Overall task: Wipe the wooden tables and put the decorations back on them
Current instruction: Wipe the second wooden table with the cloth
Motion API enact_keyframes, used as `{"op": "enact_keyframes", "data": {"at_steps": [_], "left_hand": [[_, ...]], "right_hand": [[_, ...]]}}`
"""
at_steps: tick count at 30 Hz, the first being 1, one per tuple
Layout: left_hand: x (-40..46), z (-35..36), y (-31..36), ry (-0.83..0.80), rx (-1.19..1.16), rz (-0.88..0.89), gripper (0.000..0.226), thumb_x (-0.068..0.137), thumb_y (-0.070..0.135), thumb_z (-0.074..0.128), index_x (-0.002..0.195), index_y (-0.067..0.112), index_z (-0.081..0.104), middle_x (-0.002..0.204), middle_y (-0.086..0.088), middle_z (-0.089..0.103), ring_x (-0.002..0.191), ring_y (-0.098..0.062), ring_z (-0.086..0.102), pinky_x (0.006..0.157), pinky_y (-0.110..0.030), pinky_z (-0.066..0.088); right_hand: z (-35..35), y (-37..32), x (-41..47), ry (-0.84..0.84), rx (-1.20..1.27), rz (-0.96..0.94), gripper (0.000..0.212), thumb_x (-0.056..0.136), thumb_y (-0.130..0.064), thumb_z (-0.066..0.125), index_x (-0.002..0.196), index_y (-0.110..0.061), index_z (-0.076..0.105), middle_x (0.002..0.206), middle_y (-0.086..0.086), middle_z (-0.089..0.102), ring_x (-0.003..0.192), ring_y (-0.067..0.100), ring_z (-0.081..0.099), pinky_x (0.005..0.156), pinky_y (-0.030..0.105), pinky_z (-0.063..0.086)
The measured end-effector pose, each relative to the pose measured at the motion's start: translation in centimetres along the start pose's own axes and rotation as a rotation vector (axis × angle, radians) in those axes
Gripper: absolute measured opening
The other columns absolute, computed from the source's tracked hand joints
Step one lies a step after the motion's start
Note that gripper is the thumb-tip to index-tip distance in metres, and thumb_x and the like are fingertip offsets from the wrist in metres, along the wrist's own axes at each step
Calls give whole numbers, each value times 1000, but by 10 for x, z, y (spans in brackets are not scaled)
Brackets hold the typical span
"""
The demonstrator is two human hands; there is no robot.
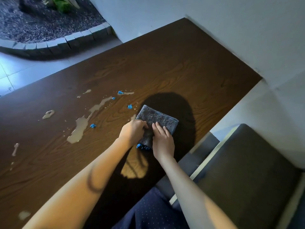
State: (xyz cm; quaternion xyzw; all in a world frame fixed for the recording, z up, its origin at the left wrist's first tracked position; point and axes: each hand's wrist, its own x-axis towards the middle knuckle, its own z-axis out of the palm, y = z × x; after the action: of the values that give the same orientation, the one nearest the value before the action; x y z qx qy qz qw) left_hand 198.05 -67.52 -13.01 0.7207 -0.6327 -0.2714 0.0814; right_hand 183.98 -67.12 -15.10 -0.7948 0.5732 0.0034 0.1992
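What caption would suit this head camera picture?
Both hands, left hand and right hand, on a grey cloth beside spilled liquid on a wooden table.

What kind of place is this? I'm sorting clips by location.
Probably a café or lounge seating area: a long wooden table against a white wall, a padded bench beside it, and a gravel bed with block edging on the tiled floor.

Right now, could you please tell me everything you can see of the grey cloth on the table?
The grey cloth is a folded terry towel, fluffy in texture, lying flat on the brown wooden table near its right edge, beside the spilled liquid. The left hand grips its near-left edge with curled fingers; the right hand rests on it with straight fingers. A blue scrap peeks out beneath its near corner.
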Motion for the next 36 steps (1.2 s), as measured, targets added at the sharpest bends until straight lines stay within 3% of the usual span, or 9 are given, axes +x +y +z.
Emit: {"op": "enact_keyframes", "data": {"at_steps": [2, 5, 11, 19, 24, 28, 31, 34, 36], "left_hand": [[3, -4, 1, 21, -90, -66, 30, 88, 7, 48, 109, 17, 66, 114, -7, 63, 108, -24, 57, 88, -33, 46], [6, -8, -1, 78, -173, -162, 25, 86, 9, 56, 109, 11, 64, 112, -12, 58, 109, -28, 54, 90, -32, 42], [15, -15, 5, 45, -154, -381, 38, 87, 18, 59, 121, 5, 50, 121, -17, 50, 114, -33, 49, 89, -37, 43], [21, -30, 17, -34, -135, -544, 27, 85, 28, 60, 107, 13, 64, 103, -7, 64, 96, -26, 61, 68, -30, 45], [25, -42, 28, -95, -146, -477, 31, 90, 37, 54, 115, 18, 56, 102, -2, 57, 89, -21, 55, 69, -30, 43], [35, -49, 38, -118, -293, -412, 22, 93, 26, 51, 110, 12, 52, 104, -8, 57, 77, -16, 52, 58, -23, 43], [40, -54, 45, -84, -471, -419, 23, 94, 21, 51, 112, 6, 51, 99, -9, 58, 75, -16, 58, 50, -21, 46], [44, -56, 53, -57, -666, -432, 14, 91, 16, 55, 98, 4, 53, 91, -11, 63, 74, -22, 65, 54, -30, 56], [45, -57, 63, -59, -792, -448, 8, 90, 12, 56, 88, 5, 55, 82, -11, 64, 64, -19, 66, 49, -27, 57]], "right_hand": [[-10, 4, 3, 7, 29, -8, 53, 98, -20, 45, 148, -25, 28, 155, -10, 25, 139, 20, 28, 110, 35, 29], [-19, 9, 5, 33, 43, -56, 50, 94, -22, 54, 142, -26, 39, 148, -11, 36, 129, 19, 39, 101, 32, 37], [-26, 19, 18, 29, 96, -96, 50, 87, -21, 65, 134, -24, 50, 138, -10, 46, 122, 18, 42, 100, 28, 37], [-38, 20, 39, -118, 180, -96, 44, 84, -22, 67, 126, -21, 54, 131, -3, 45, 121, 21, 40, 100, 31, 37], [-55, 15, 43, -354, 373, -43, 49, 90, -28, 54, 137, -24, 45, 141, 3, 36, 131, 27, 28, 107, 36, 27], [-58, 8, 42, -484, 428, -52, 71, 83, -27, 62, 146, -25, 27, 148, 4, 24, 138, 31, 19, 113, 43, 21], [-54, 9, 40, -540, 550, -48, 95, 78, -38, 71, 151, -27, 11, 155, 2, 13, 143, 27, 11, 116, 49, 19], [-49, 10, 37, -428, 716, -39, 98, 76, -42, 74, 151, -30, 12, 151, -2, 21, 140, 16, 18, 116, 43, 23], [-48, 5, 33, -257, 895, 34, 70, 86, -29, 66, 146, -27, 30, 139, -4, 38, 132, 9, 33, 112, 34, 30]]}}
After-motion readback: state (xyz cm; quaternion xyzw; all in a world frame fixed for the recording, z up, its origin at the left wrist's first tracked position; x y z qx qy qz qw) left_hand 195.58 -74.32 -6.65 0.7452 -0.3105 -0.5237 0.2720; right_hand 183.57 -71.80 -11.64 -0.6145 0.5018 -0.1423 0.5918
